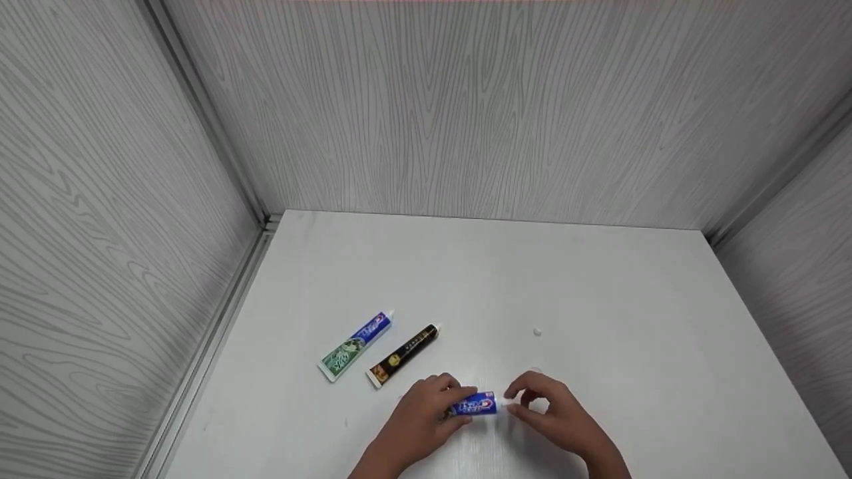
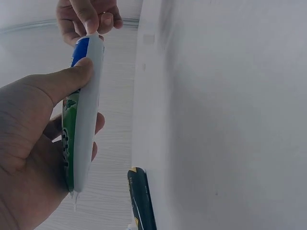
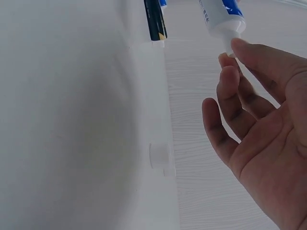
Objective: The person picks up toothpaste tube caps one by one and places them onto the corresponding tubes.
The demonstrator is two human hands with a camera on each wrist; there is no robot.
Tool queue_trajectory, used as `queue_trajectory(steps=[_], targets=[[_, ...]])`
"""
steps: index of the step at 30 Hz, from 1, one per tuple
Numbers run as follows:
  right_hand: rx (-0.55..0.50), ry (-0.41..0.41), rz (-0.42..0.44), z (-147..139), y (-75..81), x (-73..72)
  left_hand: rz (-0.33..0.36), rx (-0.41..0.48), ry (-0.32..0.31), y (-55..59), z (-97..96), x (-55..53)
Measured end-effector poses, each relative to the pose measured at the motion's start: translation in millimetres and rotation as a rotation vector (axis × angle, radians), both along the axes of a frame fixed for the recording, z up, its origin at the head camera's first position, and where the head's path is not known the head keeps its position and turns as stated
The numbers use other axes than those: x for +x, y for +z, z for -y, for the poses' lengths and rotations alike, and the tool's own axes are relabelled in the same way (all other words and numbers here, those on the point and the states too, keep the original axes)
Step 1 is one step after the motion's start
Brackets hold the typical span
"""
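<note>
A blue, green and white toothpaste tube point(image 1: 480, 403) lies across my left hand point(image 1: 421, 418), gripped between thumb and fingers. In the left wrist view, the thumb presses the tube's point(image 2: 88, 124) printed side, and its crimped end points toward the palm. My right hand point(image 1: 558, 414) is at the opposite end, where thumb and forefinger pinch the narrow white tip point(image 3: 230, 44). The fingertips hide the very end of that tip. In the right wrist view, the other fingers of the right hand curl loosely away from the tube.
Left of my hands on the white table point(image 1: 599, 286) lie a second blue-and-green toothpaste tube point(image 1: 356, 346) and a black tube point(image 1: 403, 356), both slanted. A small white piece point(image 1: 537, 331) sits beyond the right hand. Grey wood-grain panels point(image 1: 426, 113) enclose the table at back and sides.
</note>
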State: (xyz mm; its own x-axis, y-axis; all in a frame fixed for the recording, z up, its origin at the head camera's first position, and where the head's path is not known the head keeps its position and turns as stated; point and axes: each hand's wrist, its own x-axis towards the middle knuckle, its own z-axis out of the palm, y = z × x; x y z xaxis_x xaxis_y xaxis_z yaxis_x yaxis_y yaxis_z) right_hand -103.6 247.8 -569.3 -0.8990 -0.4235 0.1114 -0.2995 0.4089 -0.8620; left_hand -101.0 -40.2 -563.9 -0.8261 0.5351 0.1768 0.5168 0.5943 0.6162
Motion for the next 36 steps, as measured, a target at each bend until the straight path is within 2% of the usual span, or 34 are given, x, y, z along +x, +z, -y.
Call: queue_trajectory(steps=[11,18,23,28,36], targets=[[-0.004,-0.032,-0.026,-3.5,-3.3,-2.7,-0.049,-0.008,0.033,-5.2,3.1,-4.5],[0.021,-0.042,-0.024,-4.5,-3.6,-2.2,-0.013,-0.022,0.036,-14.2,2.5,-9.3],[0.029,-0.051,0.011,-4.5,-3.0,-2.6,-0.015,-0.05,0.024,-21.5,3.9,-10.7],[0.024,-0.077,0.049,-3.6,-2.1,-3.4,0.01,-0.078,0.017,-24.9,3.3,-11.4],[0.016,-0.104,0.047,-4.6,-1.1,-3.5,0.02,-0.101,0.006,-28.0,2.6,-13.1]])
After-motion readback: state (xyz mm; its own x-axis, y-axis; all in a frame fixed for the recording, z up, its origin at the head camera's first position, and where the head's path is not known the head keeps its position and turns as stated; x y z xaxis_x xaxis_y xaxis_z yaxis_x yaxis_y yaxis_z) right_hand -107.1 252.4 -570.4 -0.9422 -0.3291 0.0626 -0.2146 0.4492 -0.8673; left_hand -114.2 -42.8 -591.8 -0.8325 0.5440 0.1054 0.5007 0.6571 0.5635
